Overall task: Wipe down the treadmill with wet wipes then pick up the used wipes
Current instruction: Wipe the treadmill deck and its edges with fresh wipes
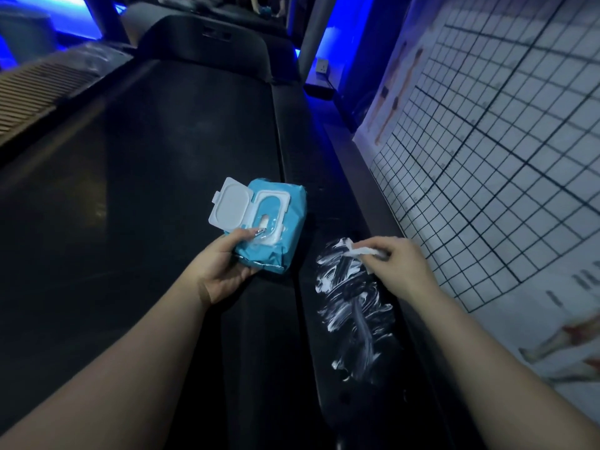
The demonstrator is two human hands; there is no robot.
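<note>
**Pack open, wipe on the rail**

The treadmill [207,92] runs away from you, white smears [350,297] on its right side rail [328,394]. A gridded wall chart [503,141] stands to the right. Your left hand [224,271] grips the blue wipes pack [289,228] at the right edge of the belt [146,190], fingers curled under and thumb at the opening. Its lid [230,203] is flipped open and a white wipe [263,222] shows inside. Your right hand [402,264] pinches a crumpled wipe [360,253] at the far end of the smears.

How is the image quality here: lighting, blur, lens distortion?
Head view: dim overall, blue glow at the far end; the treadmill belt reads almost black; wide-angle bowing curves the grid poster; the wipe pack in the left hand and the wipe pinched by the right hand are bright and fairly sharp; the background is soft.
</note>
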